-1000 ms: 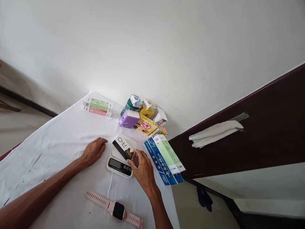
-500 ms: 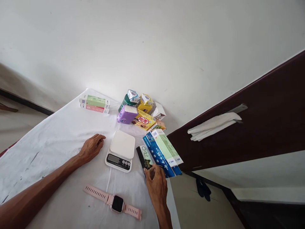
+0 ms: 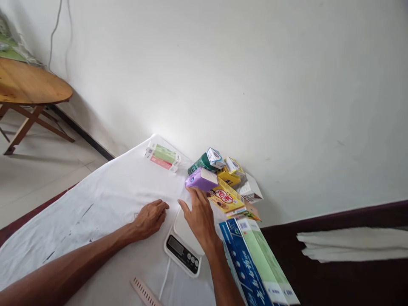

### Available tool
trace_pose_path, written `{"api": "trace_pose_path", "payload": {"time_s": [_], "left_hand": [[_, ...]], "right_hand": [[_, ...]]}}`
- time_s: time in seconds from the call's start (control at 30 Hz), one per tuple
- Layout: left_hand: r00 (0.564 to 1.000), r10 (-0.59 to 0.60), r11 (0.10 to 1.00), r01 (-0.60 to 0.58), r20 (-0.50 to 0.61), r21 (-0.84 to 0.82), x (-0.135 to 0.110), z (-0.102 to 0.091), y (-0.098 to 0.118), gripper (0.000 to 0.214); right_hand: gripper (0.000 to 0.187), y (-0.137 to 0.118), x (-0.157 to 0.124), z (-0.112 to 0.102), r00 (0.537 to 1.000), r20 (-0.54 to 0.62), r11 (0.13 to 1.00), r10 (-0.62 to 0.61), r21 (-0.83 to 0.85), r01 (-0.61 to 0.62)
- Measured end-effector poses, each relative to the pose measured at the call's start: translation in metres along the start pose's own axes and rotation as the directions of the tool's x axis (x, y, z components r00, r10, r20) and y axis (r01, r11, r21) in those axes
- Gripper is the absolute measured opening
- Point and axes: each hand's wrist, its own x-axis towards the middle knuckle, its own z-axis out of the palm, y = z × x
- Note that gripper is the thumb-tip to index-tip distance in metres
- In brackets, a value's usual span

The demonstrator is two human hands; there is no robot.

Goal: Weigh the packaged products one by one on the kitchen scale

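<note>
My right hand reaches over the white digital kitchen scale, thumb and fingers apart, with nothing in it. Its fingertips come up to the near side of a purple pack; I cannot tell whether they touch. The hand and forearm cover part of the scale's plate. On the white cloth left of the scale rests my left hand, its fingers loosely curled and nothing visible in them. A yellow box lies just right of the purple pack. Part of a pink watch strap shows at the bottom edge.
Green and pink boxes lie at the far corner. Behind the purple pack are a dark green container and a white box. Long blue and green cartons line the right side. A wooden table stands far left.
My right hand has left the black box and moved forward and left to the purple pack. The view has swung, bringing the wooden table in and putting most of the watch out of view.
</note>
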Motion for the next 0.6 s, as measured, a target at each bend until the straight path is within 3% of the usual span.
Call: {"api": "trace_pose_path", "payload": {"time_s": [0.07,0.17,0.3,0.43,0.6], "left_hand": [[1.0,0.004,1.0,-0.004,-0.004,-0.008,0.0,0.001,0.001,0.025],[1.0,0.0,1.0,0.0,-0.014,-0.01,0.0,0.001,0.003,0.025],[0.999,-0.015,1.0,0.015,-0.028,0.003,0.002,0.002,0.005,0.024],[0.999,-0.052,0.999,0.052,0.001,-0.009,0.002,0.005,0.004,0.027],[0.999,-0.053,0.999,0.053,0.008,-0.01,0.001,0.005,0.005,0.028]], "right_hand": [[0.039,-0.005,0.057,0.016,0.993,0.118,0.999,-0.033,-0.001,0.033],[0.051,-0.002,0.132,0.042,0.985,0.17,0.999,-0.037,-0.006,0.038],[0.066,0.006,0.202,0.067,0.971,0.239,1.0,0.011,-0.022,-0.006],[0.064,0.01,0.232,0.081,0.948,0.318,1.0,0.023,-0.019,-0.019],[0.052,0.007,0.224,0.081,0.955,0.296,1.0,0.002,-0.011,0.001]]}}
